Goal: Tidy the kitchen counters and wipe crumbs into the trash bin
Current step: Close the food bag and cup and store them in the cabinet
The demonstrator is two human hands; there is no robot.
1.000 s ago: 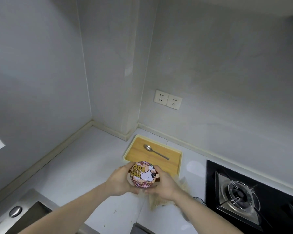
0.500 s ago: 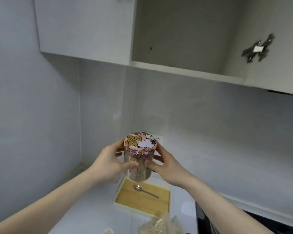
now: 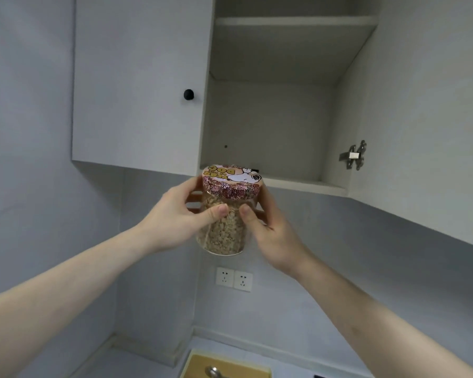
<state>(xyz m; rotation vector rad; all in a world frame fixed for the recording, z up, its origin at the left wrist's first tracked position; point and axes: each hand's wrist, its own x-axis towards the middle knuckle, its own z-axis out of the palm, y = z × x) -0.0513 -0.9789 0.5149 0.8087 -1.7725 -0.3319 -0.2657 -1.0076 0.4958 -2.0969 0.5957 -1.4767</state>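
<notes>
A clear glass jar (image 3: 224,236) filled with pale cereal grains carries a pink cartoon-dog lid (image 3: 231,181). I hold it upright in the air with both hands, just below the front edge of the open wall cabinet's bottom shelf (image 3: 298,185). My left hand (image 3: 180,216) grips the jar's left side, thumb across the front. My right hand (image 3: 268,230) grips the right side, thumb on the glass. The fingers behind the jar show faintly through it.
The cabinet's right compartment (image 3: 271,126) stands open with bare shelves; its left door (image 3: 137,77) is closed, with a black knob (image 3: 188,94). A hinge (image 3: 354,155) sticks out at the right. Wall sockets (image 3: 234,279) and a wooden tray (image 3: 227,366) with a spoon (image 3: 213,372) lie below.
Both hands have lifted the jar from over the counter up to the cabinet's lower edge. My view has tilted upward, so the counter and stove have dropped out of sight.
</notes>
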